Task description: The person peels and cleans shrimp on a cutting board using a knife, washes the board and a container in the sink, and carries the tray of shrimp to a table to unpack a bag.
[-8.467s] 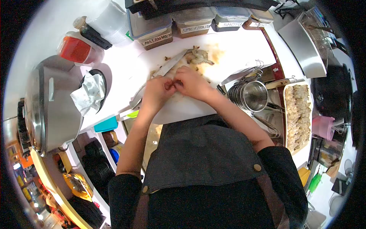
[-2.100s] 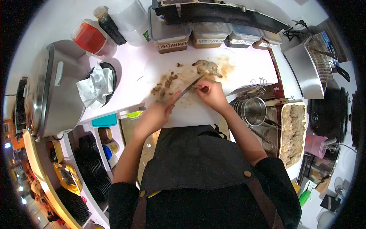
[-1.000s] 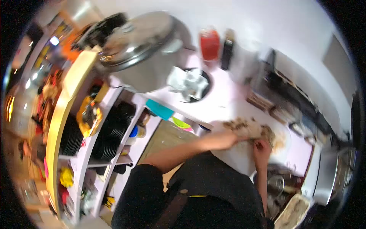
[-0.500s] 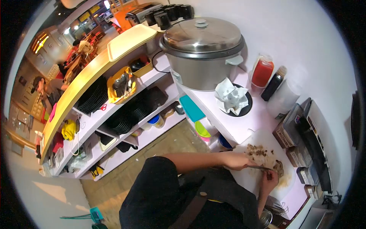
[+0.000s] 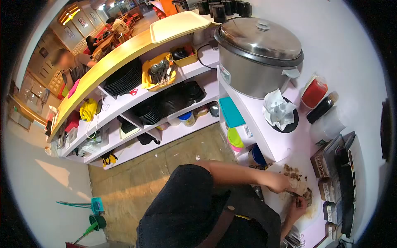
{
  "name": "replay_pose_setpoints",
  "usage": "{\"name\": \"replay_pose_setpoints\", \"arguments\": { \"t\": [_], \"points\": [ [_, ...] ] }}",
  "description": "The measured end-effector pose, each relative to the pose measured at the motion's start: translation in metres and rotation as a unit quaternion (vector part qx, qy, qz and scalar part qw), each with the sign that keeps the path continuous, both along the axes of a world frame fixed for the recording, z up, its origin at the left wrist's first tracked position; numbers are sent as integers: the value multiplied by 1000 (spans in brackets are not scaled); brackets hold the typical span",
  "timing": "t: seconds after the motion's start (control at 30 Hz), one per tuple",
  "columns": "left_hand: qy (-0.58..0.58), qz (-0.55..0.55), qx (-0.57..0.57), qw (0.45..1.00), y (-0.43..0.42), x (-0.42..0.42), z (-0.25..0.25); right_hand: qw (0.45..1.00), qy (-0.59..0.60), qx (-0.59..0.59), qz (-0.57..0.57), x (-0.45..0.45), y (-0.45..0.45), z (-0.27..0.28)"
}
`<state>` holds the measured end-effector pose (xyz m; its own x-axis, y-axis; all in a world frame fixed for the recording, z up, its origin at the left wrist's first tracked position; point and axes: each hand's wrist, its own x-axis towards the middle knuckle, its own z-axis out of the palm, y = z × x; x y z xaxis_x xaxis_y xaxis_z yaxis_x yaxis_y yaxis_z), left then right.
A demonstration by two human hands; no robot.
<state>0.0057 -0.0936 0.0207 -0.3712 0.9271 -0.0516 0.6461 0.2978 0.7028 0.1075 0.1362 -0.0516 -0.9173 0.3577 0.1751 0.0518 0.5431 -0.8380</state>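
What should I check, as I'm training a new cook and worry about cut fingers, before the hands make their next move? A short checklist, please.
1. Knife in hand: ok, gripped by the left hand.
2. Fingers clear of the blade: cannot tell; the right hand is right beside it, and any gap is too small to judge.
3. Piece steady in the right hand: cannot tell, fingers hide it.
4. Cutting board clear: not ok, brown scraps lie on it.
5. Greyish shrimp pile close by: ok, just beyond the right hand.
6. Work centred in view: not ok, the board sits low at the right.
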Motion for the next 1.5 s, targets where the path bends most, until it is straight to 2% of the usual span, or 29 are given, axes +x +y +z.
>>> {"name": "replay_pose_setpoints", "arguments": {
  "t": [0.07, 0.13, 0.2, 0.23, 0.3, 0.37, 0.4, 0.43, 0.5, 0.57, 0.63, 0.67, 0.73, 0.77, 0.83, 0.9, 1.0, 1.1, 1.2, 1.27, 1.3, 1.37, 1.4, 1.5],
  "points": [
    [20, -12, 7, 1000, -9, 2, 4, 1000, 15, -26, -6, -1, -4, -1],
    [19, -15, 108, 994, -12, -8, -43, 999, 32, -22, 4, -10, 3, -14],
    [-5, -12, 131, 991, -12, -6, -45, 999, 46, -9, 12, -1, 11, -17],
    [-23, -8, 102, 995, -24, -9, -24, 998, 53, 1, 16, -4, 5, -5],
    [-17, 76, 16, 997, -34, -7, 19, 997, 21, -75, -9, -4, 13, -13],
    [49, 183, 34, 981, -21, -7, 6, 987, 38, -154, -34, -4, -21, 32],
    [121, 191, 21, 974, -12, -10, -4, 994, 39, -92, -49, -6, -24, 32],
    [193, 200, 14, 961, -2, -12, -13, 994, 55, -88, -23, -6, -17, 21],
    [214, 214, -9, 953, 14, -9, -22, 993, 18, -97, -72, -9, -35, 42],
    [237, 212, 11, 948, 26, -11, -32, 990, 47, -90, -94, -8, -36, 41],
    [255, 194, -32, 947, 32, -8, -23, 982, 69, -143, -101, -4, -35, 45],
    [271, 200, -32, 941, 34, -5, -20, 982, 73, -133, -109, -3, -32, 44],
    [259, 193, 26, 946, 41, -5, -3, 983, 82, -116, -113, -2, -31, 44],
    [253, 194, 53, 946, 42, -7, 3, 981, 66, -144, -112, -1, -32, 46],
    [110, 131, 138, 975, 51, -16, 2, 973, 37, -205, -102, -3, -36, 62],
    [-23, 47, 221, 974, 61, -26, -4, 957, 90, -264, -82, -8, -42, 71],
    [-237, 11, 141, 961, 63, -35, -9, 951, 86, -284, -88, -7, -40, 76],
    [-147, 3, 97, 984, 60, -34, -10, 957, 56, -270, -89, -1, -35, 64],
    [-130, 49, 80, 987, 60, -24, -3, 950, 71, -292, -85, 1, -38, 48],
    [-147, 60, 28, 987, 58, -23, 12, 944, 78, -308, -92, 1, -38, 36],
    [-154, 65, 1, 986, 58, -23, 16, 967, 58, -228, -97, 2, -39, 42],
    [15, 31, 39, 999, 54, -24, 5, 992, 16, -66, -108, 8, -43, 54],
    [98, 12, 59, 993, 54, -22, -2, 995, 26, -31, -89, 12, -43, 50],
    [71, 2, 48, 996, 51, -6, -15, 997, 37, 55, -43, 20, -41, 36]
  ]
}}
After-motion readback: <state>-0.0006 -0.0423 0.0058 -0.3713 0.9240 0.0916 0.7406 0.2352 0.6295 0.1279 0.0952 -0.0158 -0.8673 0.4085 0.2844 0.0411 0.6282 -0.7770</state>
